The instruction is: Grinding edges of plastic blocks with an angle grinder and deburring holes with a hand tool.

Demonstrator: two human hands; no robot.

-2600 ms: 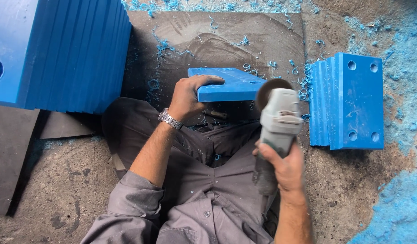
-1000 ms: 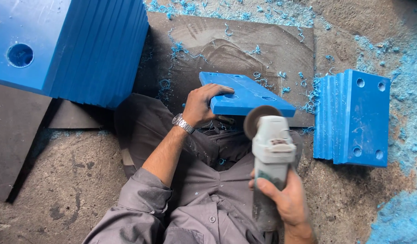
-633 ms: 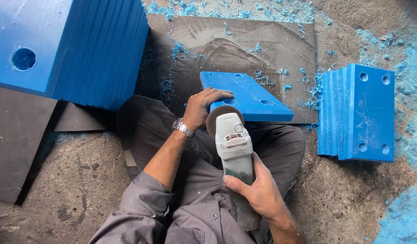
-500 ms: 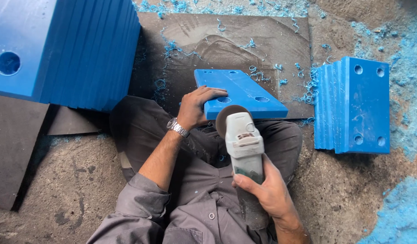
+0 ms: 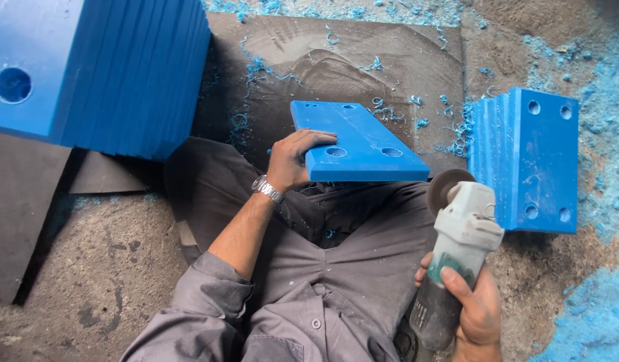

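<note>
A blue plastic plate (image 5: 363,137) with several round holes lies flat in front of my lap, its near edge bevelled. My left hand (image 5: 294,158) grips the plate's near left corner, a metal watch on the wrist. My right hand (image 5: 471,310) holds a grey angle grinder (image 5: 457,231) by its body, low on the right. The grinder's disc (image 5: 445,188) points up, just right of the plate's near right corner and apart from it.
A tall stack of blue plates (image 5: 98,70) stands at the upper left. A smaller stack with holes (image 5: 530,157) stands on edge at the right. A dark mat (image 5: 363,53) lies under the plate, strewn with blue shavings. Blue dust (image 5: 591,315) covers the ground at right.
The grinder has swung from the plate's near edge by my left hand out to the right, clear of the plate. My left hand still holds the plate.
</note>
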